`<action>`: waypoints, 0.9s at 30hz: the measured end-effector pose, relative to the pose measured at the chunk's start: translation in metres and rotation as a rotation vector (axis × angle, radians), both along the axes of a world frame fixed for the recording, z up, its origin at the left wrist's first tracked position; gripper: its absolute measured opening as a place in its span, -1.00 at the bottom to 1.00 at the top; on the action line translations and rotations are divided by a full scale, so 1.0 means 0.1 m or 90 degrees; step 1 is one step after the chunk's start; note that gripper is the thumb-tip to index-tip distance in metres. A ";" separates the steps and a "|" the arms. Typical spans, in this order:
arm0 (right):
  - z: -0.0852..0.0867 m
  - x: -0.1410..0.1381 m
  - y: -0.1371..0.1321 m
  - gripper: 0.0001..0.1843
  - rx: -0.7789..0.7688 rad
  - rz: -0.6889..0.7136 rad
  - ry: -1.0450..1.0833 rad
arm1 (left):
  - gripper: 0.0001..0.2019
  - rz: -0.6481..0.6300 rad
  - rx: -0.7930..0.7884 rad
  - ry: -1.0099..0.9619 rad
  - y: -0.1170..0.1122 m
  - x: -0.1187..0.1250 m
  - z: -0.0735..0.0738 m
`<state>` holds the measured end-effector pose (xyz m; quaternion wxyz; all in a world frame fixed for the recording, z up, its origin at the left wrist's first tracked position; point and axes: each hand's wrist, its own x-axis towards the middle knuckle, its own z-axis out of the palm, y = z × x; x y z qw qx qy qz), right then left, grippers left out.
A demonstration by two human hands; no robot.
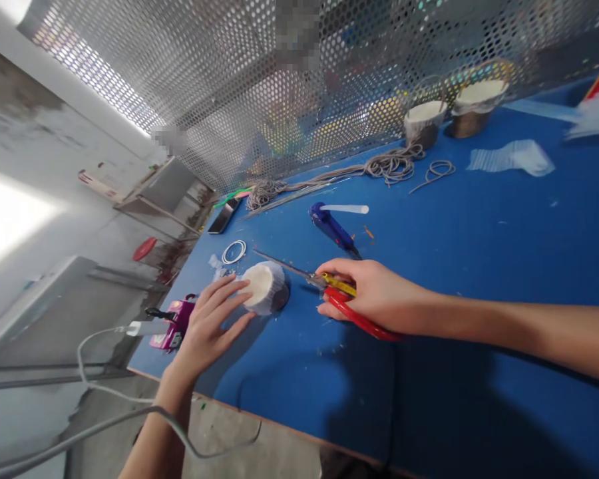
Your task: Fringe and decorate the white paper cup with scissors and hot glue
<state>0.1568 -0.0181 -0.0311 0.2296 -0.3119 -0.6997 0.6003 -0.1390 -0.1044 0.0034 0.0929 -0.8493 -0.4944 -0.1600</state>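
Note:
My left hand (210,320) rests with fingers spread on the blue table (454,266), its fingertips touching a small round pot wrapped in white foam (265,286). My right hand (374,294) is closed round red and yellow scissors (347,303), whose thin blades point left toward the pot. A blue glue gun (332,227) with a white glue stick lies just behind the scissors.
A pink tool (172,324) with a grey cable sits at the table's left edge. A white ring (233,251), a phone (223,217), coils of grey cord (394,163), two rope-wrapped pots (452,110) and foam scraps (512,157) lie farther back. A perforated metal screen (259,86) bounds the table; people sit behind it.

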 end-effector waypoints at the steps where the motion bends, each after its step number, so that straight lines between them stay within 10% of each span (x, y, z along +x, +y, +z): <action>1: 0.00 0.00 0.00 -0.53 0.009 -0.004 -0.001 | -0.82 -0.004 0.001 0.004 0.03 0.02 -0.02; 20: 0.08 -0.01 0.00 -0.58 0.058 0.005 -0.004 | -0.92 0.032 0.126 0.019 0.10 0.27 -0.20; 27: 0.07 -0.01 -0.01 -0.55 0.069 -0.007 -0.005 | -0.76 0.169 0.192 -0.013 0.11 0.36 -0.28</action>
